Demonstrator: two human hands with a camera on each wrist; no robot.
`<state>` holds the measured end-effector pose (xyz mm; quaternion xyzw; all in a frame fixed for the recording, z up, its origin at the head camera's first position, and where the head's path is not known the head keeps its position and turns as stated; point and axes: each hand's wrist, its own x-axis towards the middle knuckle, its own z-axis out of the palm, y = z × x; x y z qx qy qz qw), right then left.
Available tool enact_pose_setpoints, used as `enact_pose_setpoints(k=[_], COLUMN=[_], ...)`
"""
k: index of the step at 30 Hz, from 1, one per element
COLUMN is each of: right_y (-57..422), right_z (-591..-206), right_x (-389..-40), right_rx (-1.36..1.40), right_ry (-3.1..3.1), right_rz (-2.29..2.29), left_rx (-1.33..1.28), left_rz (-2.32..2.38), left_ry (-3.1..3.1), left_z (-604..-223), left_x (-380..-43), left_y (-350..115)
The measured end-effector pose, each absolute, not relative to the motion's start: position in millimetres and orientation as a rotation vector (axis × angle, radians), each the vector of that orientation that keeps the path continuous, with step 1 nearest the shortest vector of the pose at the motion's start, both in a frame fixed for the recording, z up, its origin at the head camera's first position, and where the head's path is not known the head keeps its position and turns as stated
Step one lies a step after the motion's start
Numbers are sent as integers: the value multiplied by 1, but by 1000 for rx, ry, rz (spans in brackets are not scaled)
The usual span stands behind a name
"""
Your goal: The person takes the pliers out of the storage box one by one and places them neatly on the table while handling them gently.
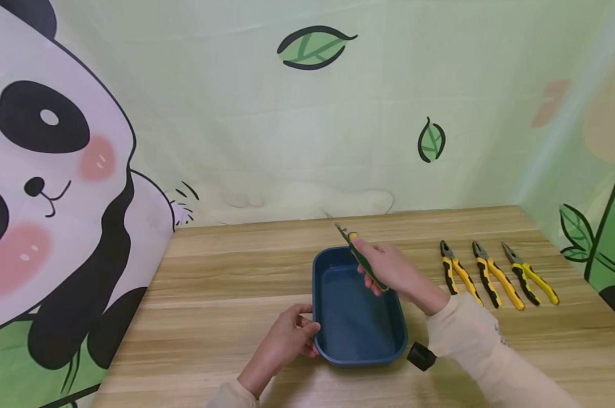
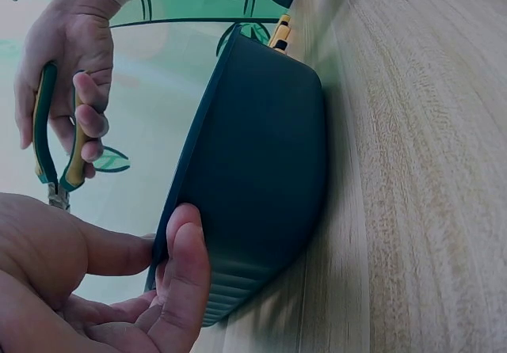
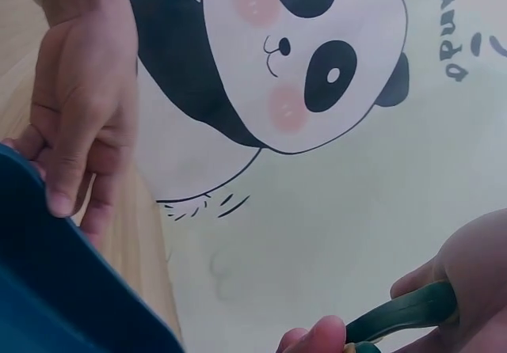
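A dark blue rectangular tray (image 1: 358, 354) sits on the wooden table. My left hand (image 1: 292, 333) pinches its left rim, thumb on top and fingers against the outer wall, as the left wrist view also shows around the tray's side (image 2: 253, 147). Above the tray's far part, my right hand (image 1: 389, 269) grips a pair of pliers (image 1: 367, 266) with green and yellow handles. The metal jaws point up and left, away from me. In the left wrist view the pliers' handles (image 2: 44, 123) stand spread apart, with fingers curled round one of them.
Three yellow-and-black pliers lie in a row at the right: one (image 1: 452, 266), a second (image 1: 488, 269) and a long-nosed one (image 1: 526, 272). A small black block (image 1: 421, 356) shows by the right sleeve. A panda-printed cloth (image 1: 236, 113) hangs behind the table.
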<state>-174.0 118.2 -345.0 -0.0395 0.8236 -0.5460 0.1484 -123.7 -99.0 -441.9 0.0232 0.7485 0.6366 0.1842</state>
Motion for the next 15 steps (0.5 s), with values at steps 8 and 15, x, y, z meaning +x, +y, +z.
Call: enact_pose_setpoints(k=[8,15], right_y=[122,126], right_z=[-329,-314], right_x=[-178,-179], right_rx=[-132,-136], right_ry=[2353,2359], right_rz=[-1616,-1625], left_rx=[51,62], left_rz=[1784,1785], left_ry=[2108,2115], left_z=[-441,-442], left_x=[-124,-124], left_y=[-99,-99])
